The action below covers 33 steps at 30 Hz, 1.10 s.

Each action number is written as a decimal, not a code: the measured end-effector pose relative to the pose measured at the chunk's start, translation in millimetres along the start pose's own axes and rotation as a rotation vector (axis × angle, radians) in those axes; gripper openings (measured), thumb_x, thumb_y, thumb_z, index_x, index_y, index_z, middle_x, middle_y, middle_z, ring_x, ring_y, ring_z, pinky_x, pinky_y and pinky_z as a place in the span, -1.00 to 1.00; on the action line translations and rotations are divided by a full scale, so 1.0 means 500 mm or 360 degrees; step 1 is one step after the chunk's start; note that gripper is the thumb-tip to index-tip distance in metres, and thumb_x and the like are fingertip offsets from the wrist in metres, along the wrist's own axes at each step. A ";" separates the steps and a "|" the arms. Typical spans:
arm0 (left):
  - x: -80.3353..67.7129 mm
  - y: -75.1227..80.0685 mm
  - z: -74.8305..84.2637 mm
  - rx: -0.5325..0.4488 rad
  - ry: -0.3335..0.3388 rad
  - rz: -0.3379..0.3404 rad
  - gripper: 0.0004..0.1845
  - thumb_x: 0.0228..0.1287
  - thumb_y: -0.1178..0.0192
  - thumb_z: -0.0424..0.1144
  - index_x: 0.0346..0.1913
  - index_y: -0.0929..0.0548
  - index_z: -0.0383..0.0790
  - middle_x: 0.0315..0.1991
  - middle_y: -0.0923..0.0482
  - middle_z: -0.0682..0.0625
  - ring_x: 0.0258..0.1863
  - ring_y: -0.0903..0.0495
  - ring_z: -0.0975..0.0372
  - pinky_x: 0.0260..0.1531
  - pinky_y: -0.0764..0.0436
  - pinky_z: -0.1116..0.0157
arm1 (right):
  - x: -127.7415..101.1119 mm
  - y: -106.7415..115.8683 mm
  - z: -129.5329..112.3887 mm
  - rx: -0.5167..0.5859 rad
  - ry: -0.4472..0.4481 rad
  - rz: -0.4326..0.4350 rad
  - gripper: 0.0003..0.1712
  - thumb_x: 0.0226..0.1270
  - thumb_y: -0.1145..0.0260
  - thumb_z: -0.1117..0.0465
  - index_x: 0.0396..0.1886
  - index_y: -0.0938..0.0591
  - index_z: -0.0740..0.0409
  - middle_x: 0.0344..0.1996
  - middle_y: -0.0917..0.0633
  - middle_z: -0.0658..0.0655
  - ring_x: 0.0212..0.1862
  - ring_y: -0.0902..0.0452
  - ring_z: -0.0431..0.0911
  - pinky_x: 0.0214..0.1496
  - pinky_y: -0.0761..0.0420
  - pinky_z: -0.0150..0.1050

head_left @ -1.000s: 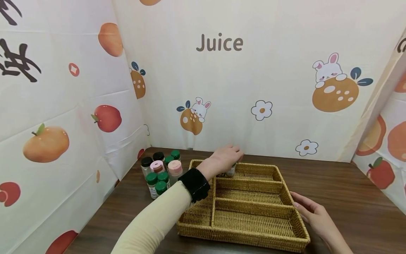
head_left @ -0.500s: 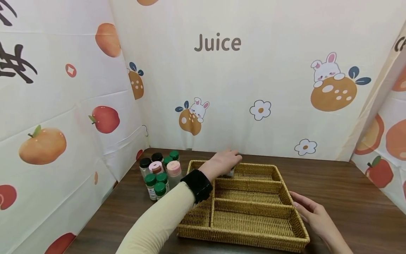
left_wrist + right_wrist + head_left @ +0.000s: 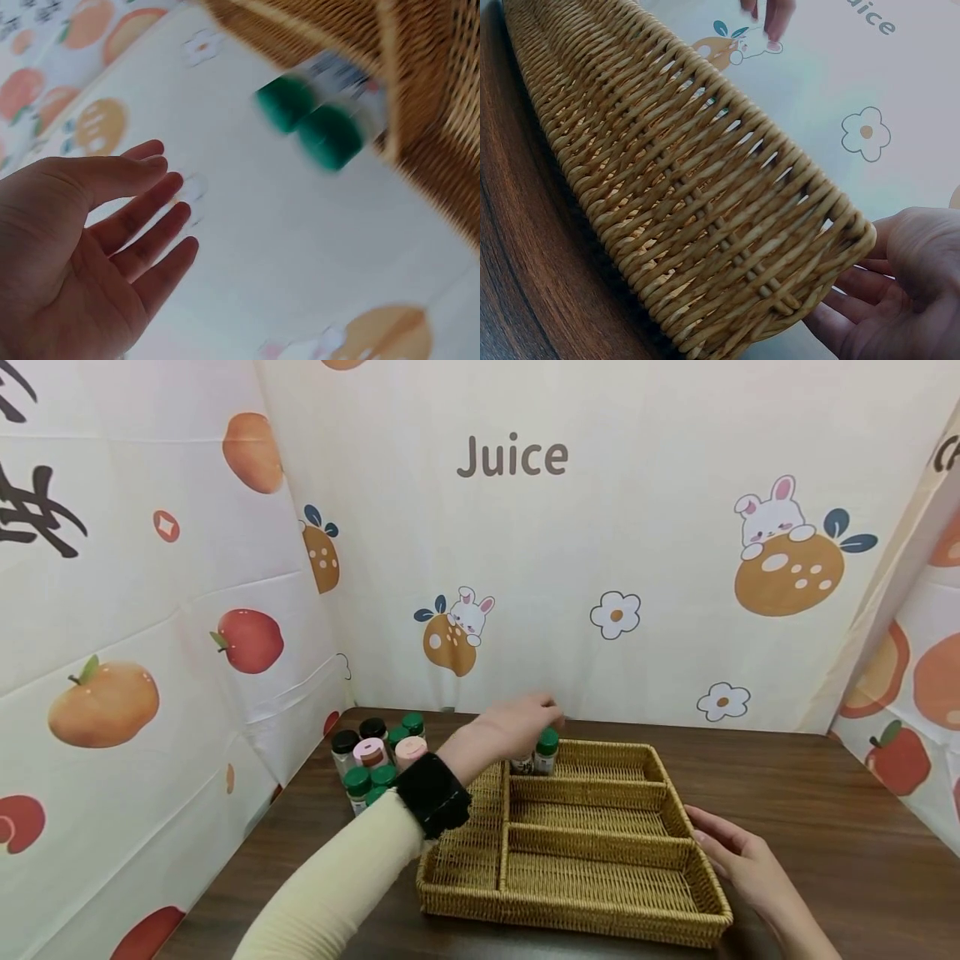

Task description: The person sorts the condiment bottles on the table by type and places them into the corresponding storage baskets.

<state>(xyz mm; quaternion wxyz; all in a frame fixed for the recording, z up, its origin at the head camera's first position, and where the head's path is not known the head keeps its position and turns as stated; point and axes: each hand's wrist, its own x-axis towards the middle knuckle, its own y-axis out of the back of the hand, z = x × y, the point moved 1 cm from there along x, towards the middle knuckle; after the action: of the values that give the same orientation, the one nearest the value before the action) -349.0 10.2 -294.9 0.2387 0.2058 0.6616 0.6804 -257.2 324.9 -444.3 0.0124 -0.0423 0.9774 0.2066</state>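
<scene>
- Head view: two green-capped jars (image 3: 542, 752) stand in the far compartment of the wicker tray (image 3: 577, 917).
- Left hand (image 3: 517, 725) hovers above them, fingers spread, empty.
- Right hand (image 3: 738, 860), fingers straight, rests against the tray's right wall.
- Remaining jars (image 3: 375, 762) wait left of the tray.

- The wicker tray (image 3: 678, 814) is woven from rough, tan cane.
- The table (image 3: 825, 793) is made of dark, smooth wood.
- The spice jars (image 3: 545, 752) are capped with green plastic.
</scene>
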 end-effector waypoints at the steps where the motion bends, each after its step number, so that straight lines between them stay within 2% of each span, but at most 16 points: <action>1: -0.013 0.014 -0.001 -0.0020 0.0004 0.0026 -0.53 0.37 -0.10 -0.52 0.21 -0.55 0.02 0.24 -0.43 0.06 0.21 -0.49 0.23 0.10 -0.59 0.30 | 0.000 -0.001 -0.001 -0.0019 0.0001 0.0004 -0.31 0.58 -0.10 0.06 0.49 -0.23 0.39 0.36 -0.47 0.32 -0.07 -0.46 -0.65 -0.07 -0.64 -0.47; 2: -0.029 0.030 -0.002 -0.0040 0.0002 0.0048 -0.55 0.39 -0.09 -0.50 0.21 -0.56 0.01 0.23 -0.44 0.06 0.20 -0.50 0.23 0.06 -0.59 0.32 | -0.001 -0.001 -0.002 -0.0033 0.0003 0.0005 -0.32 0.59 -0.09 0.06 0.49 -0.23 0.40 0.38 -0.39 0.43 -0.08 -0.45 -0.65 -0.08 -0.64 -0.47; 5: -0.088 0.074 -0.009 -0.0048 -0.0023 0.0158 -0.65 0.44 -0.12 -0.38 0.20 -0.56 -0.02 0.21 -0.46 0.04 0.15 -0.52 0.20 -0.03 -0.60 0.34 | 0.000 -0.003 -0.004 -0.0041 -0.0006 0.0005 -0.32 0.59 -0.09 0.06 0.50 -0.22 0.39 0.39 -0.37 0.45 -0.08 -0.44 -0.66 -0.08 -0.63 -0.48; 8: -0.163 0.111 -0.026 -0.0007 -0.0007 0.0282 -0.66 0.42 -0.16 -0.37 0.19 -0.56 -0.03 0.21 -0.48 0.01 0.11 -0.54 0.18 -0.11 -0.61 0.31 | 0.002 -0.003 -0.003 -0.0034 -0.0015 -0.0003 -0.30 0.58 -0.09 0.03 0.50 -0.22 0.38 0.39 -0.39 0.43 -0.09 -0.45 -0.66 -0.08 -0.64 -0.46; 12: -0.253 0.125 -0.060 0.0041 0.0083 0.0432 -0.68 0.38 -0.22 -0.36 0.14 -0.60 -0.03 0.14 -0.54 0.03 0.00 -0.62 0.20 -0.18 -0.64 0.29 | 0.002 0.000 0.002 -0.0041 -0.0027 -0.0020 -0.27 0.58 -0.09 -0.01 0.51 -0.22 0.35 0.40 -0.38 0.40 -0.09 -0.43 -0.68 -0.05 -0.65 -0.43; 15: -0.300 0.108 -0.090 0.0075 0.0165 0.0461 -0.71 0.33 -0.29 -0.34 0.06 -0.64 -0.04 0.04 -0.60 0.05 -0.11 -0.64 0.20 -0.24 -0.64 0.27 | 0.002 0.003 0.006 -0.0040 -0.0027 -0.0027 -0.26 0.57 -0.09 -0.03 0.51 -0.22 0.34 0.40 -0.38 0.38 -0.08 -0.43 -0.68 -0.04 -0.65 -0.41; 18: -0.334 0.077 -0.121 0.0098 0.0223 0.0419 -0.74 0.27 -0.33 -0.35 0.00 -0.66 -0.06 -0.05 -0.64 0.04 -0.16 -0.64 0.20 -0.24 -0.65 0.26 | 0.002 0.004 0.009 -0.0020 -0.0023 -0.0024 -0.26 0.57 -0.11 -0.02 0.51 -0.22 0.36 0.36 -0.47 0.26 -0.08 -0.46 -0.65 -0.06 -0.66 -0.40; 19: -0.342 0.063 -0.131 0.0101 0.0233 0.0399 -0.75 0.26 -0.34 -0.37 -0.02 -0.66 -0.08 -0.07 -0.64 0.03 -0.18 -0.64 0.21 -0.25 -0.64 0.27 | 0.002 0.005 0.010 -0.0010 -0.0022 -0.0022 -0.26 0.56 -0.11 -0.02 0.51 -0.22 0.36 0.33 -0.51 0.18 -0.09 -0.47 -0.64 -0.07 -0.67 -0.40; 22: -0.356 0.024 -0.156 0.0094 0.0268 0.0319 -0.77 0.24 -0.34 -0.38 -0.06 -0.67 -0.11 -0.14 -0.63 0.03 -0.25 -0.63 0.24 -0.29 -0.62 0.31 | 0.001 0.007 0.013 0.0020 -0.0012 -0.0021 -0.26 0.56 -0.13 0.00 0.50 -0.22 0.39 0.12 -0.58 -0.25 -0.09 -0.50 -0.62 -0.09 -0.67 -0.40; 24: -0.363 0.002 -0.167 0.0089 0.0310 0.0261 -0.77 0.23 -0.35 -0.38 -0.06 -0.66 -0.13 -0.16 -0.62 0.03 -0.26 -0.63 0.24 -0.31 -0.61 0.31 | 0.001 0.007 0.013 0.0037 -0.0001 -0.0022 -0.26 0.56 -0.13 0.01 0.49 -0.23 0.40 -0.02 -0.54 -0.47 -0.09 -0.50 -0.61 -0.09 -0.67 -0.41; 26: -0.368 -0.018 -0.174 0.0080 0.0364 0.0210 -0.76 0.21 -0.38 -0.36 -0.06 -0.67 -0.13 -0.14 -0.61 0.03 -0.23 -0.65 0.22 -0.29 -0.63 0.28 | 0.002 0.007 0.013 0.0057 0.0001 -0.0026 -0.26 0.56 -0.13 0.01 0.49 -0.22 0.41 -0.12 -0.49 -0.58 -0.09 -0.51 -0.61 -0.10 -0.67 -0.41; 33: -0.375 -0.076 -0.190 0.0049 0.0435 0.0111 -0.67 0.09 -0.44 -0.44 -0.06 -0.66 -0.15 -0.09 -0.58 -0.04 -0.13 -0.65 0.12 -0.23 -0.65 0.18 | 0.003 0.007 0.014 0.0119 -0.0024 -0.0047 -0.25 0.56 -0.13 0.02 0.50 -0.21 0.40 -0.10 -0.49 -0.56 -0.07 -0.53 -0.59 -0.08 -0.67 -0.41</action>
<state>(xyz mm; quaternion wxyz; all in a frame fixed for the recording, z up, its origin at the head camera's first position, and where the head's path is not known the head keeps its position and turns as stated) -253.4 -177.6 -329.7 0.1192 0.1377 0.6908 0.6997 -259.1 330.6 -449.3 0.0242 -0.0547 0.9836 0.1699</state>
